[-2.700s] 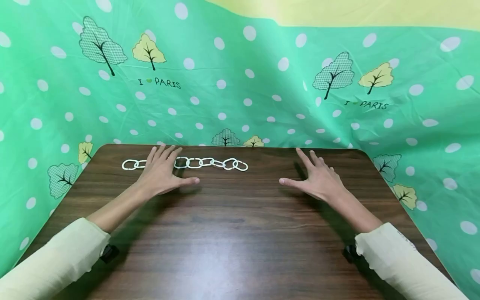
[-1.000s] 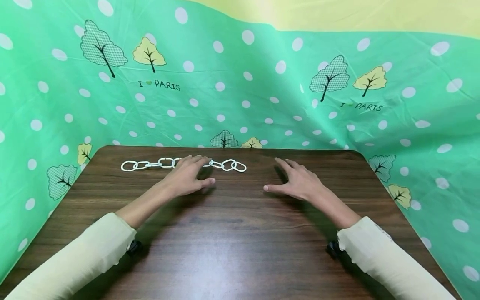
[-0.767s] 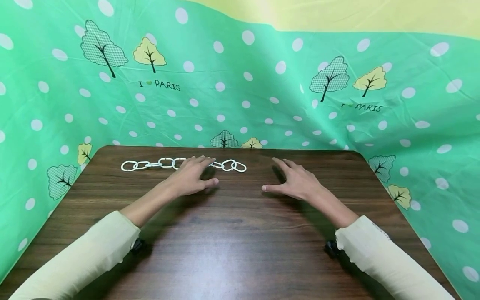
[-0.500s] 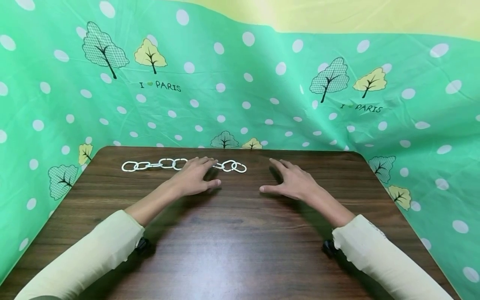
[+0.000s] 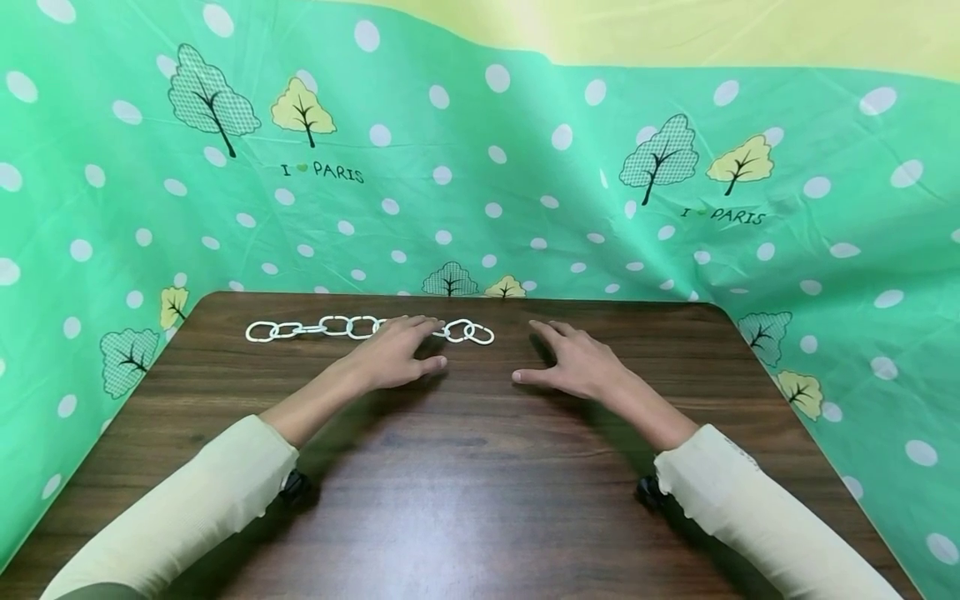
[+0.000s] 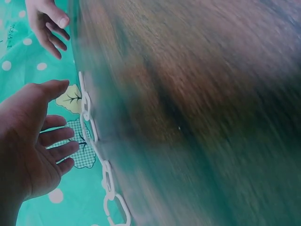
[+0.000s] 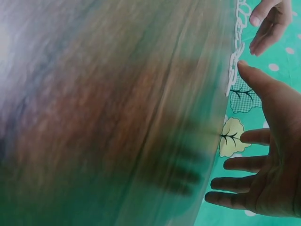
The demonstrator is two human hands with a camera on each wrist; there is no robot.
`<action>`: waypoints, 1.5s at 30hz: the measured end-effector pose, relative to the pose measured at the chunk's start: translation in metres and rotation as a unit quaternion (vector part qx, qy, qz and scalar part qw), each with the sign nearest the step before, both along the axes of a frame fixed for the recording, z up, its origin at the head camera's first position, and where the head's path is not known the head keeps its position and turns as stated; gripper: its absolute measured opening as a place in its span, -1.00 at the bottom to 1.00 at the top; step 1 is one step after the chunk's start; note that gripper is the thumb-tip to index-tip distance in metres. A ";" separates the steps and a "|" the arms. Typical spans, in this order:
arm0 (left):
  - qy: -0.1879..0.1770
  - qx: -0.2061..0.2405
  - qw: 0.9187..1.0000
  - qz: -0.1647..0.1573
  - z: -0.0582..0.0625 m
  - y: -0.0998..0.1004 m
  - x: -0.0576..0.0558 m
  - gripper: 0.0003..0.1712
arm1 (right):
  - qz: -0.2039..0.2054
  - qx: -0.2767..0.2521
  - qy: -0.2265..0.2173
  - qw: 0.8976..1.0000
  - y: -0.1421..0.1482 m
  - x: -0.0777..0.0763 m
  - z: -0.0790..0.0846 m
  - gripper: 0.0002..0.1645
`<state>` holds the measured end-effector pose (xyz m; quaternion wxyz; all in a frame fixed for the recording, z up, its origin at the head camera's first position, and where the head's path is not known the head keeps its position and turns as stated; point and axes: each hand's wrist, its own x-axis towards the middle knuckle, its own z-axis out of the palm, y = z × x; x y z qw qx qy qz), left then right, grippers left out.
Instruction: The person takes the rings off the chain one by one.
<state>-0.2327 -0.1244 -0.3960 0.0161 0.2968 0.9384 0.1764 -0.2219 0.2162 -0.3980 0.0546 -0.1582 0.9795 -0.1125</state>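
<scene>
A white chain of linked oval rings (image 5: pixel 362 327) lies stretched left to right near the far edge of the table. In the head view my left hand (image 5: pixel 390 354) hovers over the chain's right half and hides several links; its fingers are extended and hold nothing. To the right of the chain's end, my right hand (image 5: pixel 577 362) hovers above the tabletop, fingers spread and thumb pointing left. The left wrist view shows the left palm (image 6: pixel 30 141) apart from the chain (image 6: pixel 107 176). In the right wrist view the right hand (image 7: pixel 273 155) is likewise free of the chain (image 7: pixel 235 61).
The dark wood-grain table (image 5: pixel 465 483) fills the lower view and reflects a bright light. Behind and on both sides hangs a green polka-dot cloth (image 5: pixel 480 183) printed with trees. A small black device (image 5: pixel 296 486) sits at the left wrist, another black device (image 5: pixel 649 492) at the right.
Both hands have moved inward: the left hand rightward along the chain, the right hand leftward. The gap between them has narrowed. The chain lies where it was.
</scene>
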 end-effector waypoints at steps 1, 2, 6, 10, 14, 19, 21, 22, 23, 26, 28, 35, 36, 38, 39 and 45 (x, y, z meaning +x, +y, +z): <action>-0.002 -0.001 1.000 -0.001 0.000 0.001 0.000 -0.18 | 0.001 0.000 0.000 1.000 -0.001 0.000 0.000 0.34; -0.005 -0.001 1.000 -0.002 0.000 0.002 -0.001 -0.18 | 0.004 0.001 0.001 1.000 -0.003 -0.001 0.000 0.33; -0.014 -0.003 1.000 -0.008 0.000 0.006 -0.002 -0.19 | 0.009 0.003 0.000 1.000 -0.009 -0.001 0.001 0.29; -0.014 -0.009 1.000 -0.016 -0.003 0.010 -0.004 -0.21 | 0.013 0.004 0.001 1.000 -0.013 -0.001 0.000 0.26; -0.007 -0.011 1.000 -0.025 -0.005 0.014 -0.004 -0.25 | 0.016 0.006 -0.003 1.000 -0.017 0.000 0.000 0.25; -0.010 -0.006 0.999 -0.030 -0.005 0.019 -0.005 -0.27 | 0.020 0.007 -0.005 1.000 -0.022 -0.001 0.001 0.23; -0.016 -0.008 0.999 -0.029 -0.006 0.020 -0.005 -0.26 | 0.022 0.007 -0.007 1.000 -0.023 -0.001 0.001 0.23; -0.019 -0.009 0.999 -0.028 -0.007 0.021 -0.005 -0.25 | 0.024 0.008 -0.008 1.000 -0.024 -0.001 0.001 0.23; -0.021 -0.011 0.999 -0.027 -0.008 0.021 -0.005 -0.24 | 0.026 0.009 -0.009 1.000 -0.025 -0.001 0.001 0.23; -0.025 -0.014 0.999 -0.025 -0.010 0.023 -0.007 -0.23 | 0.030 0.009 -0.013 0.999 -0.027 -0.002 0.001 0.22; -0.025 -0.014 0.999 -0.025 -0.011 0.025 -0.007 -0.23 | 0.034 0.009 -0.013 0.999 -0.029 -0.003 0.000 0.21; -0.035 -0.017 0.999 -0.021 -0.011 0.032 -0.008 -0.23 | 0.044 0.000 -0.023 0.999 -0.035 -0.004 -0.002 0.15; -0.036 -0.017 0.999 -0.021 -0.011 0.033 -0.008 -0.23 | 0.046 -0.001 -0.023 0.999 -0.036 -0.005 -0.003 0.14; -0.033 -0.014 0.999 -0.023 -0.012 0.035 -0.009 -0.24 | 0.052 -0.003 -0.024 0.998 -0.037 -0.006 -0.003 0.12; -0.033 -0.011 0.999 -0.026 -0.014 0.036 -0.011 -0.25 | 0.057 -0.004 -0.024 0.998 -0.038 -0.007 -0.003 0.11; -0.010 0.008 0.999 -0.044 -0.077 0.032 -0.063 -0.15 | 0.089 -0.003 -0.028 0.996 -0.042 -0.012 -0.004 0.04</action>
